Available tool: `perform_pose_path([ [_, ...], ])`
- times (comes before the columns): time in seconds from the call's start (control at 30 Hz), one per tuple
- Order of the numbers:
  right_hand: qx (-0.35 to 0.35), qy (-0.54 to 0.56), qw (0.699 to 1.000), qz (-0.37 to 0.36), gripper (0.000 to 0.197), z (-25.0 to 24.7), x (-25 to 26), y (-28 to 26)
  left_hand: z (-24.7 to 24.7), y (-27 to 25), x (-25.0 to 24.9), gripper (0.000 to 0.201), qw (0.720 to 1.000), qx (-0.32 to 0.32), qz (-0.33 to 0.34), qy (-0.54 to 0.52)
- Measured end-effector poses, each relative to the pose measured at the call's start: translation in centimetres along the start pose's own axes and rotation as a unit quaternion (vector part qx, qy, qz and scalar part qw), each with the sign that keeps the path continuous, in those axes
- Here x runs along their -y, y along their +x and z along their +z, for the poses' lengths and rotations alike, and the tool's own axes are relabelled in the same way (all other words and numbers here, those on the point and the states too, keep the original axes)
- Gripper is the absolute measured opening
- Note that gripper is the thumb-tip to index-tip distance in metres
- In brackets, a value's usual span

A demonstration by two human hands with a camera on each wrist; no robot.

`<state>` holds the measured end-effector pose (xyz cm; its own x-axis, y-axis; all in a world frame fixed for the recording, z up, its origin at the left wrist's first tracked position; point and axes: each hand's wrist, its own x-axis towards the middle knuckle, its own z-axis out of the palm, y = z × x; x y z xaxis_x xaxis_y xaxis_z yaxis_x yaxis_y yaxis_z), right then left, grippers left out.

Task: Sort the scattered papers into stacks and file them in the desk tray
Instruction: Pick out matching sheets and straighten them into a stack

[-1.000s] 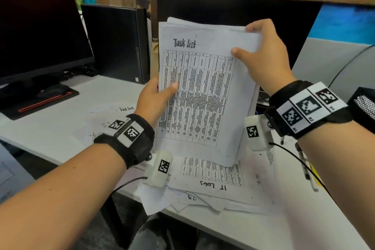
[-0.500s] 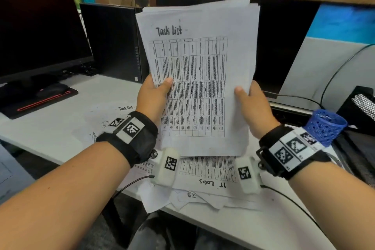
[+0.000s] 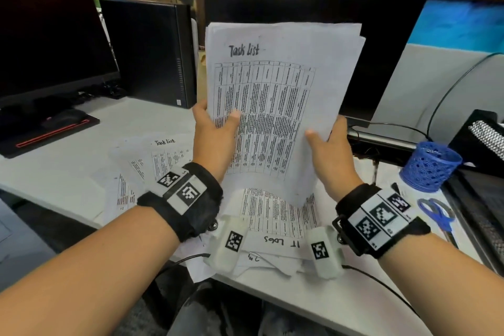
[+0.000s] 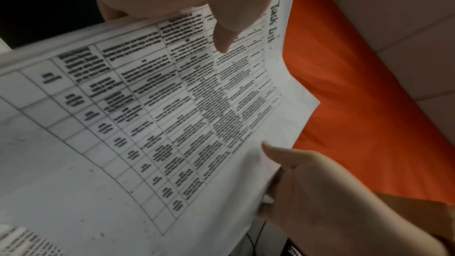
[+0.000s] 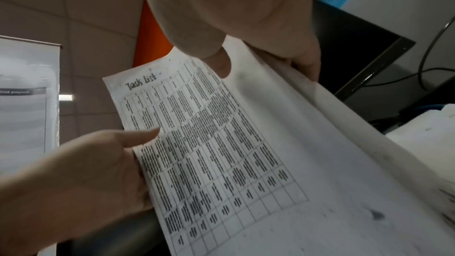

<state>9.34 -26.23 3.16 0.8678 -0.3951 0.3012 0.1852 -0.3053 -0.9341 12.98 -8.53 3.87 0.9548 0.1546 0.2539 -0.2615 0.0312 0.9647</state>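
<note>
The left hand (image 3: 215, 133) and right hand (image 3: 327, 150) each pinched a side edge of the white printed "Task List" paper stack (image 3: 275, 106), held upright above the white desk (image 3: 68, 169); only the head view showed scattered sheets (image 3: 163, 155) beneath it; wrist views hid fingers behind; table text was unreadable.

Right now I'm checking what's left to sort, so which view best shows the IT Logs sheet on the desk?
The head view: the IT Logs sheet lies on the desk, upside down to the camera, below the held Task List stack. Both wrist views are filled by that stack and do not show it.
</note>
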Motion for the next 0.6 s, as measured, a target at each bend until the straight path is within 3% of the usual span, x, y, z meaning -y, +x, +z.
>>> perform_pose_path([
  [0.13,-0.043,0.013,0.999,-0.02,0.032,0.0,0.8,1.3,0.2,0.4,-0.2,0.049,1.0,0.002,-0.014,0.003],
  [0.27,-0.029,-0.004,1.0,0.007,0.029,1.1,-0.6,1.4,0.4,0.5,0.9,0.034,0.999,-0.007,-0.01,0.043],
  [0.4,-0.017,-0.044,0.998,0.036,0.036,1.7,-2.4,1.1,0.5,0.8,2.1,0.033,0.997,-0.006,-0.027,0.065],
  [0.5,-0.023,-0.043,0.998,0.043,0.036,1.3,-2.6,1.0,0.5,1.0,2.6,0.021,0.994,-0.003,-0.003,0.107],
  [0.6,-0.037,-0.024,0.998,0.034,0.028,0.2,-2.3,1.0,0.4,1.1,2.2,0.024,0.994,-0.009,0.013,0.113],
])
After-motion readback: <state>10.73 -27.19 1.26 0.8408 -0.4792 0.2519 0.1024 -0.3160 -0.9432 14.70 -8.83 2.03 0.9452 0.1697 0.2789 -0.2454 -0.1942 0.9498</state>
